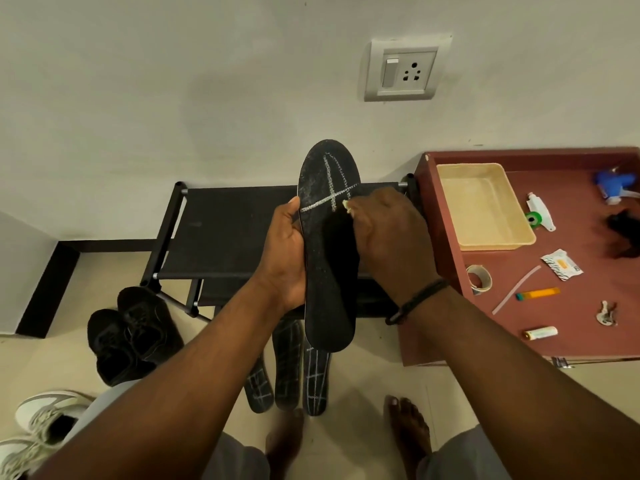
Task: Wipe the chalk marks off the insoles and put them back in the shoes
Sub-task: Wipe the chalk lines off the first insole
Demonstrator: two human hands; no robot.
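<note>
One insole [327,251] gripped upright in left hand [287,251]; right hand [388,233] pinches what looks like wipe [347,206], mid-scrub. Next: clear remaining cross lines.

Floor [363,375] under me: three chalk-marked insoles [289,368] lying side by side by my feet, black shoes [128,334] to my left, white sneakers [38,427] further left. Black rack [225,233] against the wall, top bare. Red table [446,299] on my right carries a beige tray [485,206], tape roll [479,279], wipes packet [561,264], battery [542,332], keys [606,314], spray bottle [614,185].
</note>
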